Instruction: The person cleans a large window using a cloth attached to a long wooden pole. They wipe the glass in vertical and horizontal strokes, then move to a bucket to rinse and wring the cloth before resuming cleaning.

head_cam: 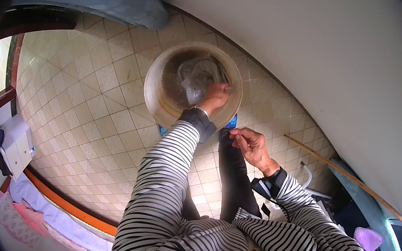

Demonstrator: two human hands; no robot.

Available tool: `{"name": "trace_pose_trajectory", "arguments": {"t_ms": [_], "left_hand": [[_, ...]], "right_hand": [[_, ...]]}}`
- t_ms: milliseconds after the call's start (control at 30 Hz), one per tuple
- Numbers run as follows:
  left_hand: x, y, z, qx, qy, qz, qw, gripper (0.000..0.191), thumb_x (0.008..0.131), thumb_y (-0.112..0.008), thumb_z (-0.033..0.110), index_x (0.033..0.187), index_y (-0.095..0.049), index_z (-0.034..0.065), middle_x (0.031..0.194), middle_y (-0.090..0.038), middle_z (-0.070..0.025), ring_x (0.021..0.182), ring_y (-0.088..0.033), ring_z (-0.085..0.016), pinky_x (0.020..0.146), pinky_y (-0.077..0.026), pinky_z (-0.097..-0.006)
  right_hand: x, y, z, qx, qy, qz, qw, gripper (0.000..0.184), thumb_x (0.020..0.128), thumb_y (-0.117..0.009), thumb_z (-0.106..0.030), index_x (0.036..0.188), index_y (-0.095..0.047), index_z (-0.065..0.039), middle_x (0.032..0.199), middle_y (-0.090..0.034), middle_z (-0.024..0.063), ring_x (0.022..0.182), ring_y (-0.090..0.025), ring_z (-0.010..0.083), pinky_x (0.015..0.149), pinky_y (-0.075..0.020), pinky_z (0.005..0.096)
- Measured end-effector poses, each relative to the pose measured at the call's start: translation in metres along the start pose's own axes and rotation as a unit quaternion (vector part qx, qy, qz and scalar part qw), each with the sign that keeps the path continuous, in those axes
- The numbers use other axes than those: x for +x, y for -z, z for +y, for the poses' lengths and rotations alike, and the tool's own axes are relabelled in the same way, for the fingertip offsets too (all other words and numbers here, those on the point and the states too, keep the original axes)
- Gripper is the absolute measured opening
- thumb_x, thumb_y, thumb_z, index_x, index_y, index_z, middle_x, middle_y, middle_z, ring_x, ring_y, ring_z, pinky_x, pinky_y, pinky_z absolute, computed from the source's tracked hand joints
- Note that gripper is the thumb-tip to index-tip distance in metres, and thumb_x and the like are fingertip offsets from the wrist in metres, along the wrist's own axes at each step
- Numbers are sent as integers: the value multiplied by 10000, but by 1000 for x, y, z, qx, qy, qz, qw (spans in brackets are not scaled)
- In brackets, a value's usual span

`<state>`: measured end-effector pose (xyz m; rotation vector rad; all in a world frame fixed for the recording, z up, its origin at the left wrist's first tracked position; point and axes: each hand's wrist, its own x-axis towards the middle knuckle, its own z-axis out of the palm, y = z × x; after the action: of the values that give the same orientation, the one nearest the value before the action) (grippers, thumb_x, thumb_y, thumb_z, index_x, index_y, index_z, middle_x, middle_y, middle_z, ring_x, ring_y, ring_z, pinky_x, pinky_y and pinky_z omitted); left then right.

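Observation:
A large round white bucket (151,84) stands on the tiled floor, holding murky water with a soaked grey cloth (198,71) in it. My left hand (216,95) reaches over the near rim into the bucket, close to the right edge of the cloth. Its fingers are blurred and partly turned away, so whether they grip the cloth is unclear. Outside the bucket, at its lower right, my right hand (250,147) hovers above my dark trouser leg, fingers curled and thumb near the fingertips, with nothing visible in it.
A wooden stick (346,174) leans at the right near the white wall (307,37). A bluish cloth (133,5) hangs at the top. On the left are a small white cabinet (19,147) with dark fabric on it and a bed with an orange wooden edge (68,205).

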<state>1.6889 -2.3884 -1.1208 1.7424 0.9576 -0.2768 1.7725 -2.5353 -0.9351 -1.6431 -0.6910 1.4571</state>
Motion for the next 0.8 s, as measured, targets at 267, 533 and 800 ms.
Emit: {"name": "trace_pose_trajectory", "arguments": {"t_ms": [267,533,800], "left_hand": [[-7,3,-74,213,189,-128,950,293,853,-508,164,1098,-665,130,1185,-617,-136,1104,-582,-330,902,-470,-419],[-57,48,-8,-117,25,193,974,225,893,-488,169,992,-621,16,842,-626,-207,777,-618,-292,698,-468,-392],[-175,110,81,-432,-114,176,877,177,932,-490,133,973,-600,0,829,-579,0,745,-496,-67,650,-414,-220]], "right_hand": [[-6,3,25,14,-23,26,999,153,928,-526,-20,1034,-625,30,880,-634,88,680,-602,117,634,-506,234],[26,-4,18,-174,14,-9,985,271,807,-605,23,1078,-613,18,934,-655,169,615,-619,176,588,-506,273],[83,-48,-12,-259,191,-6,947,453,731,-629,25,1175,-568,-34,1023,-634,199,791,-654,304,690,-521,342]]}}
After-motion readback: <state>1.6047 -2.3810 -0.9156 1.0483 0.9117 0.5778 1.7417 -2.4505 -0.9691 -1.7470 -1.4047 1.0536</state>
